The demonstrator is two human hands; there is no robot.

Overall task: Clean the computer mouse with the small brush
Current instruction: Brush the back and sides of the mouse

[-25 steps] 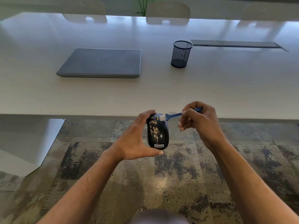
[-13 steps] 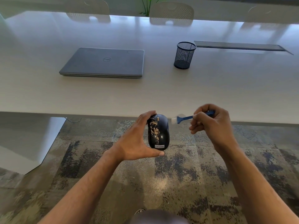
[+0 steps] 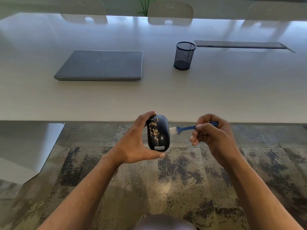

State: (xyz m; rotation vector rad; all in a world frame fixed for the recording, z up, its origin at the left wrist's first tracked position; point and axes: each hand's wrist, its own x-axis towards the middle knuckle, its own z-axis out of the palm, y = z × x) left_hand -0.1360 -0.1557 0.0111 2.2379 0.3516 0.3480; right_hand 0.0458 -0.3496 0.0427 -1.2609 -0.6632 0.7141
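A black computer mouse [image 3: 160, 134] with a white label and tan dust specks on its left half is held upright in the air by my left hand [image 3: 132, 143], just in front of the table edge. My right hand [image 3: 214, 131] grips a small blue brush [image 3: 186, 128] by its handle. The brush's white bristles point left and sit right at the mouse's right side; I cannot tell whether they touch it.
A long pale table [image 3: 232, 90] carries a closed grey laptop [image 3: 101, 65], a black mesh pen cup [image 3: 184, 55] and a dark cable slot [image 3: 240, 44]. Chairs [image 3: 170, 12] stand beyond it. Patterned carpet [image 3: 166, 180] lies below my arms.
The brush left the top of the mouse and swept out to the right, and its bristles are now back near the mouse's right side. My left hand keeps the mouse still.
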